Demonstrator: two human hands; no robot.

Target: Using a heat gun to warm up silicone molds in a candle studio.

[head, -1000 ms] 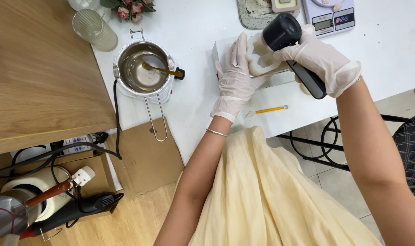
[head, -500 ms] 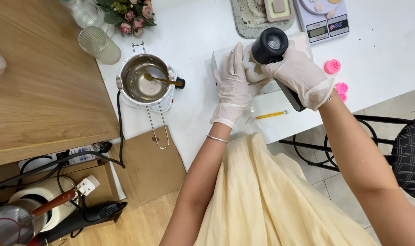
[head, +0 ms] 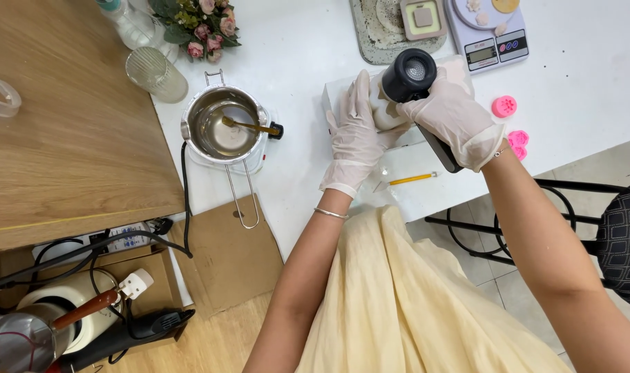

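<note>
Gripping the black heat gun (head: 417,83) in your gloved right hand (head: 453,121), you keep its fingers wrapped tight around the handle, with the round nozzle turned up toward the camera. Your gloved left hand (head: 353,135) lies with its fingers together and laid flat against a pale, cream-coloured object (head: 383,110) that sits on a white block (head: 336,93) on the white table (head: 308,41). The nozzle is just beside that object, though whether they touch is hard to tell from this angle.

To your left stands one steel pot (head: 222,128) on a small white hotplate (head: 260,162). It holds a shallow layer of clear liquid and one gold-coloured spoon (head: 242,126), and its wire handle reaches toward you over the table edge. Beyond it stands one ribbed drinking glass (head: 156,74), which looks empty, and one clear vase of pink roses (head: 201,24).

At the far edge lies one grey tray (head: 370,31) carrying a square mould (head: 423,17) with pale filling. Beside it is one digital scale (head: 484,34) with a few small pale pieces on its plate. Three pink moulds (head: 505,106) lie to your right, one apart and two close together. One yellow pencil (head: 412,179) rests near the table edge, just below your hands.

Down on the floor to the left, a cardboard box (head: 156,276) holds cables and a white plug (head: 135,283), with a second metal pot (head: 18,342) beside it.
</note>
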